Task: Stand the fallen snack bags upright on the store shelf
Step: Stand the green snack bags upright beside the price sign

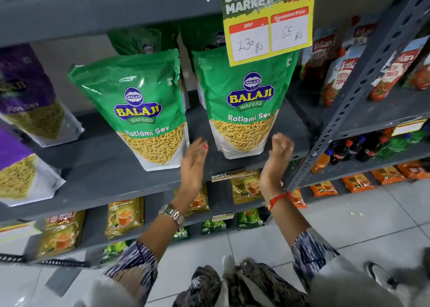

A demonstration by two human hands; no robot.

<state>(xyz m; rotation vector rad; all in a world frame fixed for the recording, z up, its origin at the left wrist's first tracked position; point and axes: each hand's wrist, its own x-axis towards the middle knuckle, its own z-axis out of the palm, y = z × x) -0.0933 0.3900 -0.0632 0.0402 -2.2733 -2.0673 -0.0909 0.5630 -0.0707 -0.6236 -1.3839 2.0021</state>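
Two green Balaji Ratlami Sev bags stand upright side by side on the grey shelf [97,157]: the left bag [137,111] and the right bag [246,102]. More green bags [137,40] stand behind them. My left hand [194,161] is open, palm turned right, just off the lower left corner of the right bag. My right hand [277,157] is open with curled fingers, just off that bag's lower right corner. Neither hand touches the bag. Purple Balaji bags [28,92] lean at the far left of the same shelf.
A yellow price sign [270,25] hangs over the right bag's top. A perforated metal upright [363,78] bounds the shelf on the right, with ketchup pouches [335,69] beyond it. Tea packets [125,216] and bottles [363,148] fill lower shelves. White tiled floor lies below.
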